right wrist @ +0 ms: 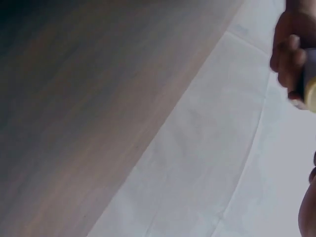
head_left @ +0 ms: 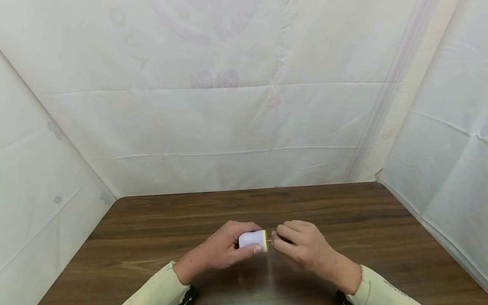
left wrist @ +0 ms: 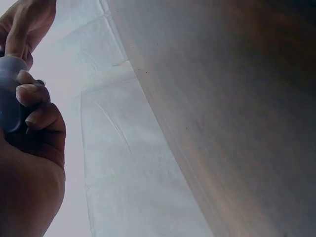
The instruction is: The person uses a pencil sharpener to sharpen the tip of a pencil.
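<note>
My left hand [head_left: 225, 245] grips a small lavender cylinder [head_left: 249, 240] with a yellow rim on its right end, thumb along the near side. Facing it, my right hand [head_left: 303, 243] has curled fingers that pinch a thin reddish-brown stick [head_left: 269, 240]. The stick runs to the yellow end of the cylinder; most of it is hidden in the fingers. In the left wrist view the left fingers wrap around the cylinder [left wrist: 10, 94], close to the right hand [left wrist: 29, 24]. The right wrist view catches the yellow-rimmed end [right wrist: 311, 94] at its edge.
Both hands are over a dark brown wooden table [head_left: 152, 220], near its front. White sheeting [head_left: 228, 127] with faint prints rises behind the table and along both sides. Pale sleeves [head_left: 162, 286] cover the forearms, with black straps at the wrists.
</note>
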A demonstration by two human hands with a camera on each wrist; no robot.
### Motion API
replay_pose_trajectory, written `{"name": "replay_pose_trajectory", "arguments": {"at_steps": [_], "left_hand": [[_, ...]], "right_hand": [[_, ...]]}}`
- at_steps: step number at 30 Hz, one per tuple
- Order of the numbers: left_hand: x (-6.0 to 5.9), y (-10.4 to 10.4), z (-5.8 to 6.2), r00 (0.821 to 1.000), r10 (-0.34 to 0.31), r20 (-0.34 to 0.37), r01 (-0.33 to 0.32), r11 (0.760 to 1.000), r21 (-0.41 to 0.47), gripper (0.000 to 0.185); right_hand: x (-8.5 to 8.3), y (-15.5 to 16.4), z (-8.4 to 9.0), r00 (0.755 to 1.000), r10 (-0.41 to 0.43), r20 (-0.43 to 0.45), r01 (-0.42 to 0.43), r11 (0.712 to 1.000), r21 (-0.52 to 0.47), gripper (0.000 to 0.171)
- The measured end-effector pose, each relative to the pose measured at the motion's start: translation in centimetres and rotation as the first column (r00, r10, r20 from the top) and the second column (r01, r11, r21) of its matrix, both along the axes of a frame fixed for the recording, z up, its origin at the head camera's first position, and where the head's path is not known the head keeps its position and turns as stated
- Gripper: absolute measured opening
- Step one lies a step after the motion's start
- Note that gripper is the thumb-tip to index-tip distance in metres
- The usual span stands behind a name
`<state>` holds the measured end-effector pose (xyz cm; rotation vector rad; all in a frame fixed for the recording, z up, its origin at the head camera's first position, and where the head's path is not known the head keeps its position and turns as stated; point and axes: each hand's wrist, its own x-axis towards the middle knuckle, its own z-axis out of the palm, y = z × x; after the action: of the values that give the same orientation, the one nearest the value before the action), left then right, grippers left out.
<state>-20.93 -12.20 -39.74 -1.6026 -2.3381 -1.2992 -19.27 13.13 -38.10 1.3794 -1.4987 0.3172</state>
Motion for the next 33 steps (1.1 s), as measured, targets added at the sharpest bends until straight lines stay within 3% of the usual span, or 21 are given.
{"name": "replay_pose_trajectory", "arguments": {"at_steps": [2,4,6,7,8,9,11,12,14,15,16,17,18,19,20,21,22,26,29,31,33], "left_hand": [[0.1,0.0,0.0,1.000,0.000,-0.030,0.000,1.000,-0.005,0.021],[0.2,-0.1,0.1,0.997,0.005,-0.083,-0.006,1.000,-0.013,0.023],[0.3,-0.1,0.2,0.987,0.015,-0.158,-0.019,1.000,-0.025,0.026],[0.3,-0.1,0.2,0.979,0.022,-0.200,-0.029,0.999,-0.032,0.028],[0.3,-0.1,0.2,0.970,0.028,-0.240,-0.038,0.998,-0.040,0.030],[0.3,-0.1,0.3,0.958,0.032,-0.284,-0.048,0.998,-0.048,0.031],[0.3,-0.1,0.3,0.930,0.036,-0.367,-0.067,0.995,-0.072,0.034],[0.3,0.0,0.3,0.913,0.036,-0.407,-0.078,0.993,-0.086,0.036],[0.4,0.0,0.3,0.881,0.029,-0.471,-0.091,0.990,-0.111,0.040],[0.4,0.1,0.3,0.863,0.024,-0.504,-0.099,0.988,-0.122,0.041],[0.5,0.1,0.3,0.847,0.019,-0.531,-0.104,0.986,-0.131,0.042],[0.5,0.2,0.3,0.837,0.018,-0.547,-0.111,0.984,-0.137,0.044],[0.6,0.3,0.2,0.831,0.019,-0.556,-0.115,0.984,-0.139,0.044],[0.6,0.2,0.2,0.831,0.023,-0.556,-0.120,0.983,-0.138,0.044],[0.6,0.2,0.2,0.833,0.027,-0.553,-0.122,0.983,-0.135,0.044],[0.7,0.1,0.2,0.840,0.033,-0.542,-0.122,0.984,-0.130,0.043],[0.7,0.1,0.2,0.845,0.041,-0.534,-0.126,0.984,-0.124,0.043],[0.6,-0.1,0.3,0.885,0.061,-0.461,-0.110,0.991,-0.082,0.037],[0.4,-0.3,0.2,0.920,0.064,-0.386,-0.088,0.995,-0.045,0.032],[0.2,-0.4,0.2,0.940,0.065,-0.334,-0.076,0.997,-0.018,0.030],[0.1,-0.5,0.2,0.957,0.061,-0.284,-0.061,0.998,0.008,0.027]], "right_hand": [[0.3,0.0,-0.3,0.995,0.000,0.104,0.000,1.000,0.001,0.023],[0.8,0.0,-0.6,0.967,-0.006,0.253,0.005,1.000,0.004,0.021],[1.3,0.1,-0.7,0.902,-0.013,0.431,0.014,1.000,0.001,0.020],[1.6,0.1,-0.7,0.851,-0.010,0.525,0.013,1.000,-0.003,0.023],[1.9,0.2,-0.6,0.786,-0.008,0.619,0.015,1.000,-0.006,0.026],[2.1,0.2,-0.4,0.703,0.001,0.711,0.009,1.000,-0.010,0.028],[2.5,0.4,0.0,0.492,0.017,0.871,0.005,1.000,-0.022,0.030],[2.7,0.5,0.3,0.364,0.030,0.931,0.001,0.999,-0.032,0.030],[2.8,0.8,0.8,0.062,0.068,0.996,-0.005,0.998,-0.068,0.024],[2.8,1.0,1.0,-0.089,0.091,0.992,-0.005,0.996,-0.092,0.022],[2.8,1.1,1.2,-0.217,0.107,0.970,0.004,0.994,-0.109,0.021],[2.7,1.3,1.3,-0.317,0.121,0.941,0.014,0.992,-0.123,0.020],[2.7,1.5,1.4,-0.386,0.128,0.914,0.021,0.991,-0.129,0.021],[2.6,1.5,1.4,-0.417,0.123,0.901,0.021,0.992,-0.126,0.020],[2.5,1.5,1.4,-0.407,0.105,0.907,0.011,0.994,-0.110,0.020],[2.4,1.4,1.4,-0.358,0.080,0.930,-0.006,0.996,-0.088,0.018],[2.3,1.4,1.3,-0.281,0.052,0.958,-0.015,0.998,-0.059,0.016],[2.3,1.1,0.7,0.086,-0.019,0.996,0.011,1.000,0.018,0.012],[2.1,1.0,0.2,0.330,0.005,0.944,0.019,1.000,-0.012,0.022],[1.8,0.9,-0.1,0.516,0.026,0.856,-0.011,1.000,-0.023,0.023],[1.4,0.8,-0.3,0.738,0.031,0.674,-0.047,0.999,0.006,0.014]]}}
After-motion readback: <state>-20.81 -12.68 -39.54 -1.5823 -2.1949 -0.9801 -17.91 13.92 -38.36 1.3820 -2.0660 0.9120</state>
